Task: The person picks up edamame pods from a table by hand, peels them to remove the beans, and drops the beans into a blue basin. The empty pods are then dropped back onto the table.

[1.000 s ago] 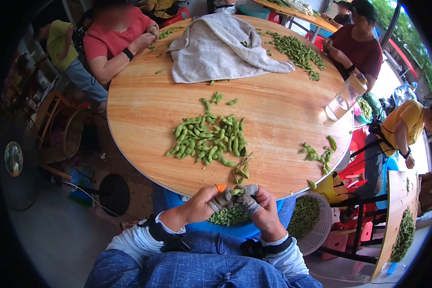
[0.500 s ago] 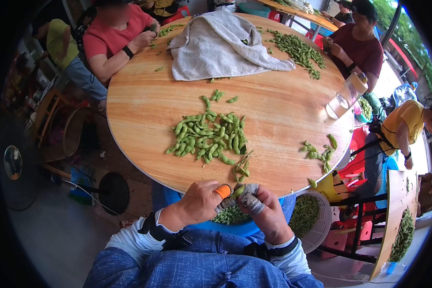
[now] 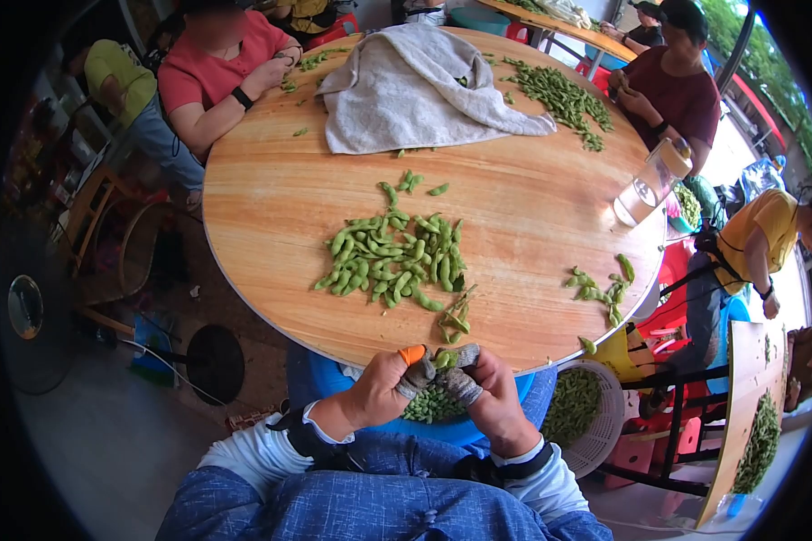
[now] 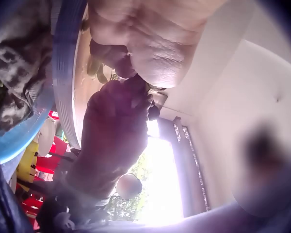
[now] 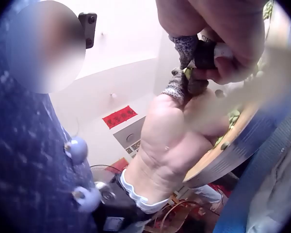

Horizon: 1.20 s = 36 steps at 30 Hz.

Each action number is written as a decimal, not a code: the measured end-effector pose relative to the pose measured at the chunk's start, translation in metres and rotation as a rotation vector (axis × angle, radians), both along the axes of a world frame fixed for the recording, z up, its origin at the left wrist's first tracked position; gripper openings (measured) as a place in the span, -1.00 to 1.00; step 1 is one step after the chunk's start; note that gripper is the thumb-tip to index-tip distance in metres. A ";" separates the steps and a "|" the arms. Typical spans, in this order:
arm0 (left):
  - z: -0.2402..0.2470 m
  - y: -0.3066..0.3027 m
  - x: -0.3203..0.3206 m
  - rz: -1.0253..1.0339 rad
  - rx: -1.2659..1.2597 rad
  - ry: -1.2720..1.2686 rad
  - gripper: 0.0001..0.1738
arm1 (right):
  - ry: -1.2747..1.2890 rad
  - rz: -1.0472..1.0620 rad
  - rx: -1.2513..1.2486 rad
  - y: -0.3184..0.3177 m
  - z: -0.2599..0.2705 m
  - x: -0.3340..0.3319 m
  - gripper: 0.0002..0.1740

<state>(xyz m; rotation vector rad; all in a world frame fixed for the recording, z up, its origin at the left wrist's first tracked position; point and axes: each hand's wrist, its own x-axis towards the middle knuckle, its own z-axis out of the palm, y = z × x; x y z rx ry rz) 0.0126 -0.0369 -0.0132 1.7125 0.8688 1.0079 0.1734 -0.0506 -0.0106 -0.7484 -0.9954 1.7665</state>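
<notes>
At the near edge of the round wooden table (image 3: pixel 271 225), both hands meet over one green edamame pod (image 3: pixel 442 360). My left hand (image 3: pixel 415 368) pinches it with an orange-capped thumb (image 3: pixel 412 353) and a grey-wrapped finger. My right hand (image 3: pixel 461 371), with grey finger wraps, grips the pod's other end. In the right wrist view the pod (image 5: pixel 188 73) shows between the grey-wrapped fingertips (image 5: pixel 177 87). Beneath the hands sits a blue basin (image 3: pixel 478 431) with green beans (image 3: pixel 427 406) in it. A pile of pods (image 3: pixel 392 257) lies on the table just beyond.
A small heap of pods (image 3: pixel 453 320) lies by the table edge and another cluster (image 3: pixel 600 290) to the right. A white basket (image 3: pixel 600 437) of pods stands at the right of my knee. A grey cloth (image 3: pixel 415 86), a water jug (image 3: pixel 648 183) and other seated people ring the table.
Both hands stay at the table edge on the pod. The left thumb and forearm have shifted slightly, and the fingers have worked a little against each other.
</notes>
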 end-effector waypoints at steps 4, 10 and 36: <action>-0.008 0.000 -0.001 0.007 -0.460 -0.230 -0.84 | -0.251 -0.088 0.240 -0.002 -0.004 -0.003 -0.80; -0.005 0.009 -0.001 -0.052 -0.489 -0.187 -0.82 | -0.717 -0.162 0.527 0.003 0.004 0.003 -0.84; 0.011 0.009 -0.005 -0.099 -0.646 -0.185 -0.90 | -0.559 -0.121 0.323 -0.006 0.007 -0.001 -0.84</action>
